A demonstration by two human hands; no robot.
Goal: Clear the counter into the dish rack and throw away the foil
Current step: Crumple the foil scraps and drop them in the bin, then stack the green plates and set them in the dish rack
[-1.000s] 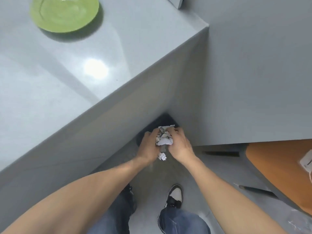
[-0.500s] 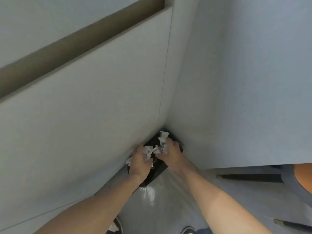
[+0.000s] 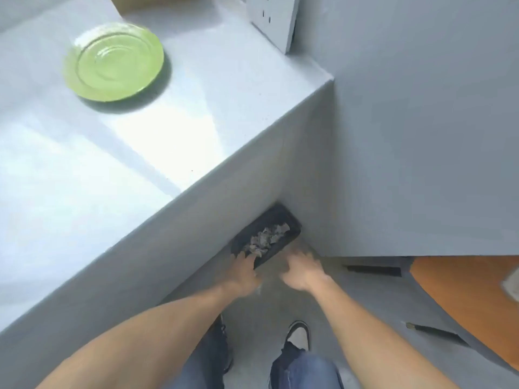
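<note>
Crumpled foil [image 3: 266,237] lies inside a black bin [image 3: 292,223] that stands on the floor in the corner between the counter's side and a grey wall. My left hand [image 3: 243,271] hovers at the bin's near rim, fingers spread, holding nothing. My right hand [image 3: 302,270] is just right of it, blurred, fingers apart and empty. A green plate [image 3: 113,61] sits on the grey counter [image 3: 179,130] at the upper left.
A grey wall panel [image 3: 421,136] rises on the right. An orange surface [image 3: 466,299] shows at the lower right. A grey upright board [image 3: 271,21] stands at the counter's back corner. My legs and shoes [image 3: 299,334] are below.
Both hands let go of the foil, which now lies in the bin, and drew back toward me. The camera has tilted up, showing the counter and plate again.
</note>
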